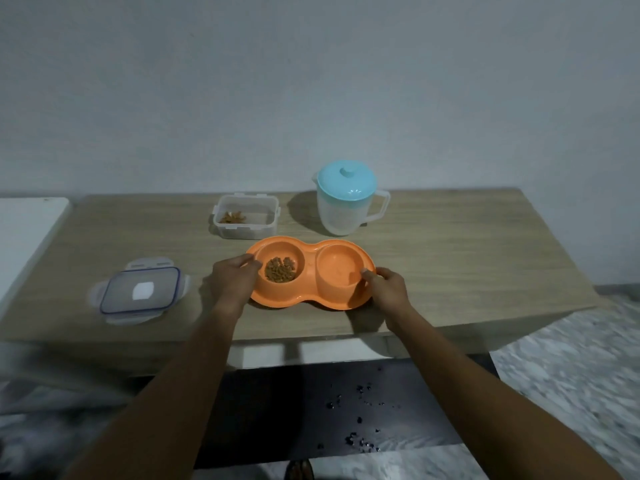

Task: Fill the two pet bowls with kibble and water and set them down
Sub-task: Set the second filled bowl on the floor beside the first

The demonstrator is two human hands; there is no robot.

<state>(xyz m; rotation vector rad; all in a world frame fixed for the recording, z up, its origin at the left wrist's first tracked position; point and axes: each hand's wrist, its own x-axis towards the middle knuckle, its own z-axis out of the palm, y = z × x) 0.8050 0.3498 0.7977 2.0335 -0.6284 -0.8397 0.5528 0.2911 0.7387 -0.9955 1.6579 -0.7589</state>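
At frame centre, on the wooden surface [450, 258], the left hand [235, 282] and right hand [388, 289] each gripped an end of the orange double bowl [311, 296]; kibble [280, 270] lay in its left well.

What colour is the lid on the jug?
The jug's lid is light blue, seen in the head view.

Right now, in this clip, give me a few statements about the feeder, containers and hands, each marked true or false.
1. The left bowl of the orange double feeder holds kibble. True.
2. The clear container behind the feeder has its lid on. False: it is open; its lid lies apart, at the table's left.
3. Both hands grip the feeder's ends. True: left hand, right hand.
4. The pitcher has no lid. False: a light blue lid covers it.
5. The feeder sits on the floor. False: it is on the wooden table.
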